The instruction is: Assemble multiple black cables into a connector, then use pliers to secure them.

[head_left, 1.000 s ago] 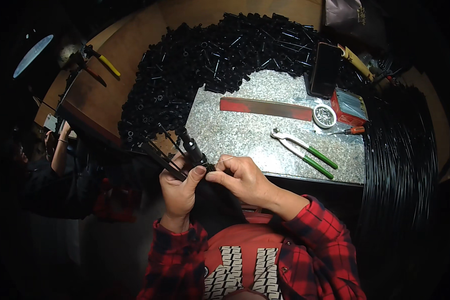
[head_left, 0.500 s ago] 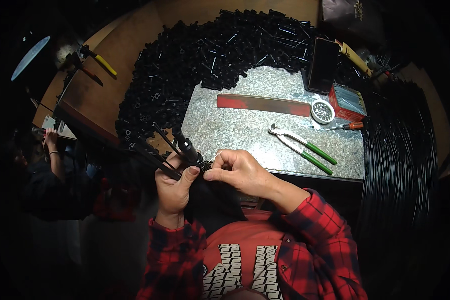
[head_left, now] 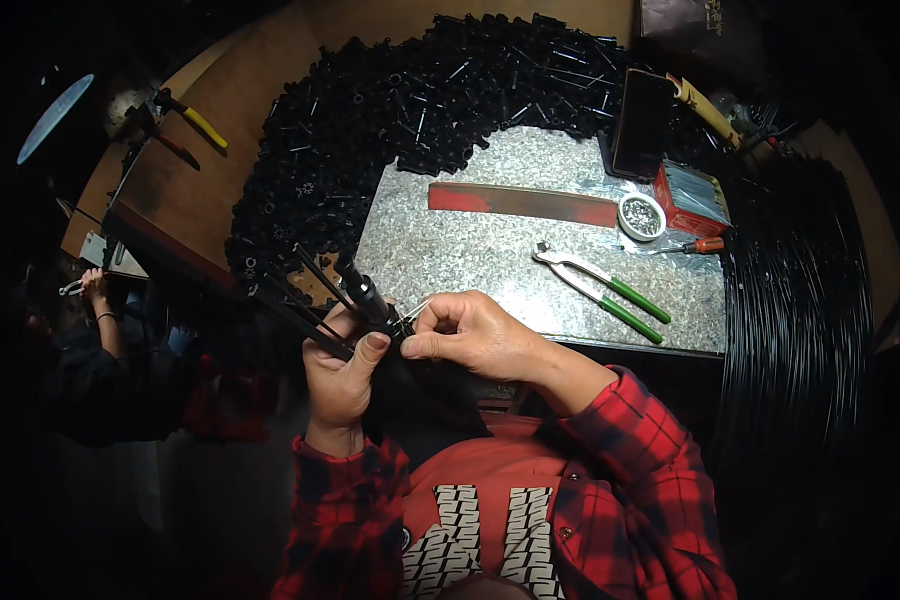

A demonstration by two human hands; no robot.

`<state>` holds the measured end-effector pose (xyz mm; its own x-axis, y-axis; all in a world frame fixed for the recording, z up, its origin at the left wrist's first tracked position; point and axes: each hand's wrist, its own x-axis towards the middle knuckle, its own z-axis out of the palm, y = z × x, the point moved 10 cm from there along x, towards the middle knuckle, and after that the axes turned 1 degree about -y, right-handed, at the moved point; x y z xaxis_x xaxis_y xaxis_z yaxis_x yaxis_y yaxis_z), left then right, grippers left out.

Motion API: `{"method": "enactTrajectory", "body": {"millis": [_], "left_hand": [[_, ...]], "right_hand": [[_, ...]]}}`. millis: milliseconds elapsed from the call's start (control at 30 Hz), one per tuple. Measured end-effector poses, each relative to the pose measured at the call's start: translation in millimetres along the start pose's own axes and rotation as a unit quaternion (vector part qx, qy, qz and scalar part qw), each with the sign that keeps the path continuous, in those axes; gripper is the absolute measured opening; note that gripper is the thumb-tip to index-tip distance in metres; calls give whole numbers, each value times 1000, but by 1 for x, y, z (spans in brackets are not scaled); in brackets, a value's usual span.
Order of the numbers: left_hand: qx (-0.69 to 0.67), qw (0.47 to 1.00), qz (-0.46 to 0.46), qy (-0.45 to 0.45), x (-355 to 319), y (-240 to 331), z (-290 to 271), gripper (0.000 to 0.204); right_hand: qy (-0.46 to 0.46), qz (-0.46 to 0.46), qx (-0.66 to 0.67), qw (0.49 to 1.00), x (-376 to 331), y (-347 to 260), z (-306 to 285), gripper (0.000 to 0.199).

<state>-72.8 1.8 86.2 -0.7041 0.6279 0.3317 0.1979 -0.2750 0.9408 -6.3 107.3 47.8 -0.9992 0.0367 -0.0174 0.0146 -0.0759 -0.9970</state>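
Observation:
My left hand is closed around a black tubular part, which looks like an umbrella runner. Several slim black rods pass through the same grip and slant up to the left. At the tube's lower end, my right hand pinches a thin pale wire between thumb and forefinger. The fingertips of both hands almost meet there, and they hide where wire, rods and tube join. Both hands are just off the near left edge of the speckled worktop.
Green-handled pincers, a red-brown bar, a white cup of small metal bits, a red box and a screwdriver lie on the worktop. Behind is a heap of black parts; long black rods hang at right.
Both hands keep their hold at the tube's lower end, with only a slight shift of the right fingers. The whole scene has slid slightly left and up in the view. At far left, a co-worker's hand has lowered.

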Motion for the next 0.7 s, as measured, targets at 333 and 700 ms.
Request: {"method": "enactTrajectory", "body": {"millis": [333,700], "left_hand": [[-86,988,-43,-124,5,-11,10,31],[-13,994,82,71,-7,7,8,44]], "right_hand": [[-26,-7,29,999,1,1,4,21],[142,-76,-114,980,10,-17,-12,26]]}}
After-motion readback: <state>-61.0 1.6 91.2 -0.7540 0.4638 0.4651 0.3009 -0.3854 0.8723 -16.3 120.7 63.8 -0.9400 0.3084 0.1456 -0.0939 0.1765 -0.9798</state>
